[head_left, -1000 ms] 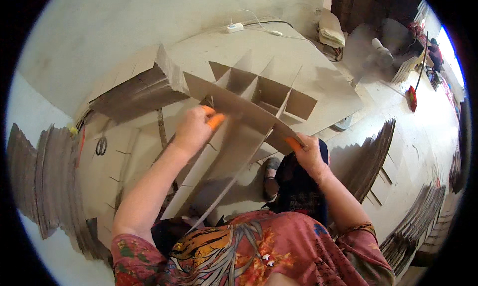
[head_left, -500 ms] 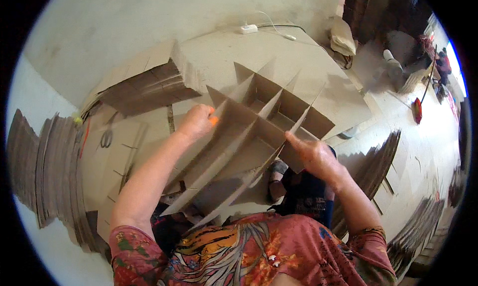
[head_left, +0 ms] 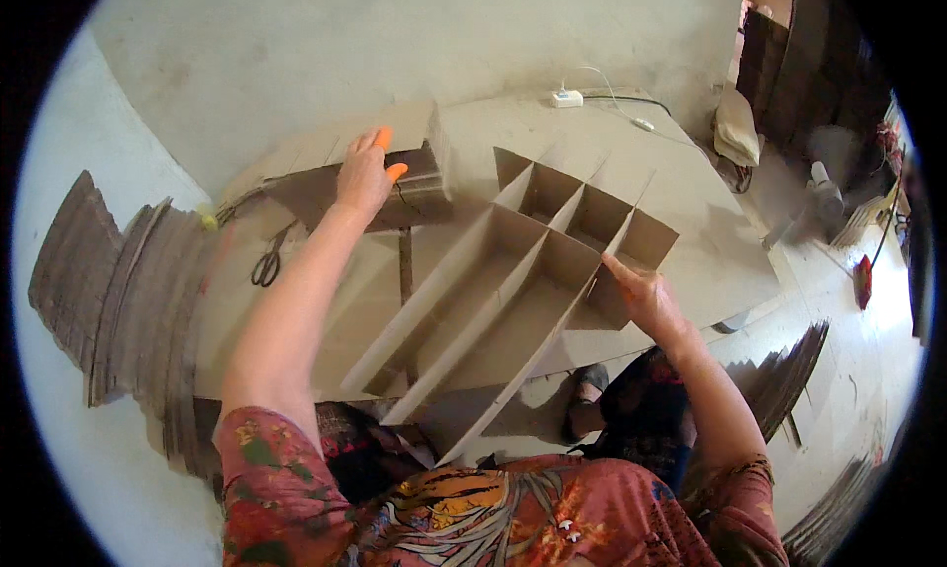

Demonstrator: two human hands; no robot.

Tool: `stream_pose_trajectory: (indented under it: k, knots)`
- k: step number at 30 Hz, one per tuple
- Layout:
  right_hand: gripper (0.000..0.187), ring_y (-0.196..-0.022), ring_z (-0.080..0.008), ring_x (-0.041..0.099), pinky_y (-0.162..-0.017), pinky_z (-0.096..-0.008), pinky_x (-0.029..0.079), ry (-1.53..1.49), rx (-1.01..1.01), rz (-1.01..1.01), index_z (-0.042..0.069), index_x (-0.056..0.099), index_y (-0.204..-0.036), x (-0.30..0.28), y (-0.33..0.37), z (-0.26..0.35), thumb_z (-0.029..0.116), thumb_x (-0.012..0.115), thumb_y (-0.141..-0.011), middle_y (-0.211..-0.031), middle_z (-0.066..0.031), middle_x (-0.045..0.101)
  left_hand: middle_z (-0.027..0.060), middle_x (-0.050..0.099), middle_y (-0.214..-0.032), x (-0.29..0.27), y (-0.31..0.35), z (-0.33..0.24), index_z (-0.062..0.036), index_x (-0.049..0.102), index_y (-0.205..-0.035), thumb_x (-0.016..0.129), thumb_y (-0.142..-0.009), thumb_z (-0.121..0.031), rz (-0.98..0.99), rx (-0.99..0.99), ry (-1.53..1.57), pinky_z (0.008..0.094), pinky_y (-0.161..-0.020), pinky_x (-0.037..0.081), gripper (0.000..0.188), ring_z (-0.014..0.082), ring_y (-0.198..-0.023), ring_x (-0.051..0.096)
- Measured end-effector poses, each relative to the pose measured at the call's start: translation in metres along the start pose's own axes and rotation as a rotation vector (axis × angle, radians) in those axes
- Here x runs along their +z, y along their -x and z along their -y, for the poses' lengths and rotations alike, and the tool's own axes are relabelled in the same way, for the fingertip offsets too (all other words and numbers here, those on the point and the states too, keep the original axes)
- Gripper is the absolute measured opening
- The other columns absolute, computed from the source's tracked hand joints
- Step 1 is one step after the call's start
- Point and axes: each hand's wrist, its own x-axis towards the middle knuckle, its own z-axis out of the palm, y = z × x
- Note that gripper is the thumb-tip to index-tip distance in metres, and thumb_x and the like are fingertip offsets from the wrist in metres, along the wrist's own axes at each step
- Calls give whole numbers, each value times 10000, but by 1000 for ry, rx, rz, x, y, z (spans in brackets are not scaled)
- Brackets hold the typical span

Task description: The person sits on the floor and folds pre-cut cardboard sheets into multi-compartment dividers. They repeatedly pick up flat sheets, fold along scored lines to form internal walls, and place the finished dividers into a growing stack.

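Note:
A cardboard divider grid (head_left: 493,281) of crossed, slotted brown strips stands tilted on the table in front of me. My right hand (head_left: 646,296) pinches it at its right side, near a crossing of strips. Long strips slope from there toward my body. At the far left, my left hand (head_left: 367,177) reaches to a stack of cardboard sheets (head_left: 296,157). Orange covers sit on its thumb and a finger, which are apart at the stack's front edge. Whether a sheet lies between them I cannot make out.
Scissors (head_left: 268,263) lie on the table (head_left: 720,241) left of the grid. Bundles of cardboard strips (head_left: 138,301) stand at the left; another bundle (head_left: 789,379) leans at the right. A white power socket (head_left: 567,98) with a cable sits near the wall.
My left hand has left the grid's side and moved away to the stack. The grid has been lowered, with my right hand still on it. The view has shifted left.

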Motion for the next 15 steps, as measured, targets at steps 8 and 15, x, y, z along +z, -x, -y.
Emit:
stream_pose_trajectory:
  k: [8,15]
  knots:
    - [378,-839,-265,618,-745,-347,485,-487,99,-267,-29,520,-1174,-22,-27,50,161,575,-851,-935,-137,632,159,631,-965,-34,-21,-14,-38,623,-1011,537,-818,-78,-107,22,274,390,-716,491,216,326,-832,607]
    - [274,-721,-100,539,-676,-259,460,-1324,580,-176,-14,587,-983,-28,-44,112,229,484,-908,-845,-52,608,191,557,-1150,-76,96,-142,30,570,-1080,599,-777,-60,73,589,615,348,-875,481,318,312,-1023,577]
